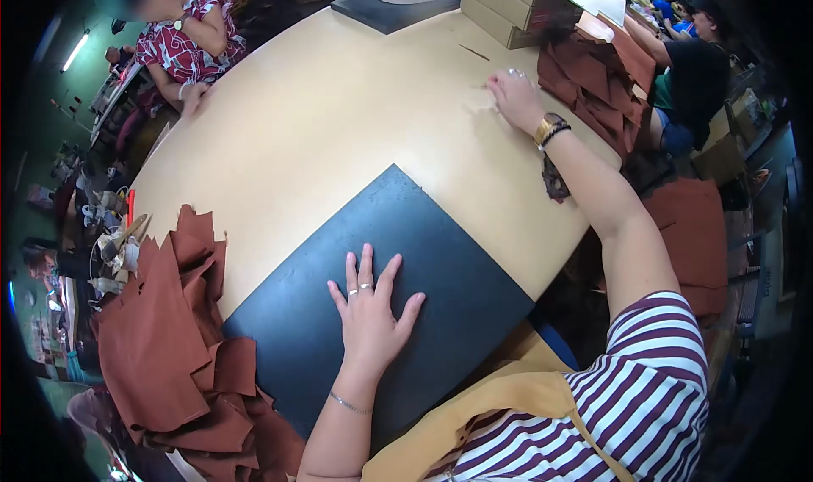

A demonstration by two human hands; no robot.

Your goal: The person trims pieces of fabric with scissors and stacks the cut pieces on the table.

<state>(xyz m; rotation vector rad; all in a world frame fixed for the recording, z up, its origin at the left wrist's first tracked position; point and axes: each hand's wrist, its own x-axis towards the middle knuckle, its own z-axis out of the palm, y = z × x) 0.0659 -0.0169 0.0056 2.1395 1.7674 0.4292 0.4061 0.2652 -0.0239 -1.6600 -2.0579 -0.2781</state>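
My left hand (371,317) lies flat with fingers spread on a black board (457,262) that sits at the near edge of the table. Beside it, a heap of reddish-brown leather-like pieces (165,338) hangs over the table's left edge. My right arm reaches across to the far right, where my right hand (517,99) rests on the tabletop with its fingers drawn together. What those fingers hold, if anything, is too small to make out. A second stack of reddish-brown pieces (589,84) lies just right of that hand.
Cardboard boxes (500,12) stand at the table's far right corner, near another dark board (394,12). A small dark strip (474,52) lies on the pale tabletop (296,126). One person (190,46) sits across at the left; another (694,75) is at the right.
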